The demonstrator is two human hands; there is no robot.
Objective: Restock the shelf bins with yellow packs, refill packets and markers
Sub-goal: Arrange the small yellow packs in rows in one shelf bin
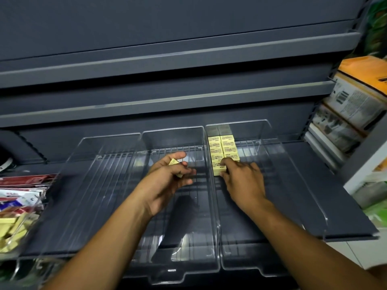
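Yellow pack point(219, 171) pinched in the right grip point(244, 177) sits at the front of two rows point(223, 147) in the right bin point(247, 122); the left grip point(167, 174) curls round a spare pack point(174, 163). Not yet binned: refill packets point(23, 185), seemingly those in the tray point(31, 208) at left, and markers.

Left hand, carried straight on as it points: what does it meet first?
The left hand would likely meet the back wall of the middle clear bin, near its right corner; depth unclear.

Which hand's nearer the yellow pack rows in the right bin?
Right. Right hand pinches the front of the yellow pack rows; left hand holds a loose yellow pack over the middle clear bin.
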